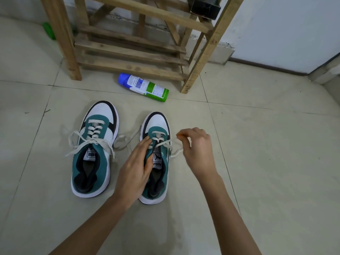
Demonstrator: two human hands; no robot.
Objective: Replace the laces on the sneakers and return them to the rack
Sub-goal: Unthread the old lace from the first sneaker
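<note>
Head view, looking down at a tiled floor.

- Two teal, white and black sneakers stand side by side, toes pointing away toward a wooden rack. Neither is on it.
- Fully laced sneaker: on the left, cream lace through all the eyelets, ends untied and splayed over the floor on both sides.
- Second sneaker: on the right, just beside the first but apart from it. Only the lower eyelets are threaded.
- Left hand: grasps the second sneaker's upper, with fingers over the near flank and lace rows and thumb tucked in by the tongue.
- Right hand: raised just right of the shoe, thumb and forefinger pinching the lace. A strand runs from the eyelets to the pinch and a loop hangs below it. The other end trails on the floor between the shoes.
- Spray can: green, white and blue, lying on its side in front of the rack's lowest shelf.
- Black box: on an upper shelf of the rack.
</note>
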